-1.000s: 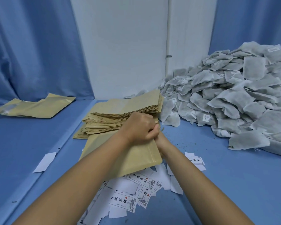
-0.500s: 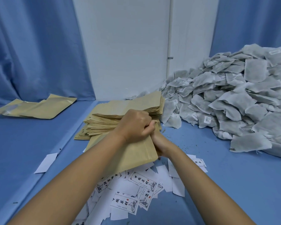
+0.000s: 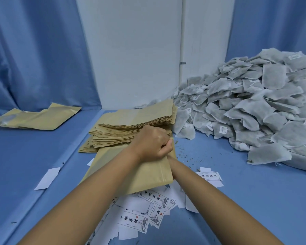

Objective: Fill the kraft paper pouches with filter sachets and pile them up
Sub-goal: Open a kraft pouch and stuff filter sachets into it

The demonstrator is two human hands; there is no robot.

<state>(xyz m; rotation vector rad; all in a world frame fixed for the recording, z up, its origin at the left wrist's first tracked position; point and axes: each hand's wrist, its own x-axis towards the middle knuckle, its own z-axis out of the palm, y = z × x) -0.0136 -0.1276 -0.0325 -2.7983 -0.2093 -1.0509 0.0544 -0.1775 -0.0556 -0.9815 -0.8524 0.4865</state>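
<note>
Starting from the left grip (image 3: 153,144), a clenched fist is seen, its fingers curled round the far end of one pouch (image 3: 148,175), where the mouth is judged to be. The right grip (image 3: 171,159) is tucked under and behind that fist, at the same end of the pouch. Only its wrist is shown, so it cannot be told whether it is clenched, released or grasping anything. Whether a sachet is already inside cannot be told either.

The pouch is laid flat on the blue worktop (image 3: 254,200). Its long axis runs from the two grips back toward the person and a little to the left, and its near end rests on scattered printed slips (image 3: 141,221).

Just beyond the grips, touching the far end of the pouch, the stack of empty pouches (image 3: 131,124) is found. To the right of the stack the heap of sachets (image 3: 254,112) is banked against the wall and curtain, its nearest sachets just beside the stack. Loose crumbs (image 3: 187,154) are strewn between heap and grips.

The coming move is judged to turn on this layout. The heap lies to the right and a little beyond the grips, so the right grip is the nearer one for fetching a sachet, while the mouth can be kept steady by the left. A few finished-looking pouches (image 3: 35,117) are laid well apart at the far left, on the left grip's side, where piling is judged to be done.
</note>
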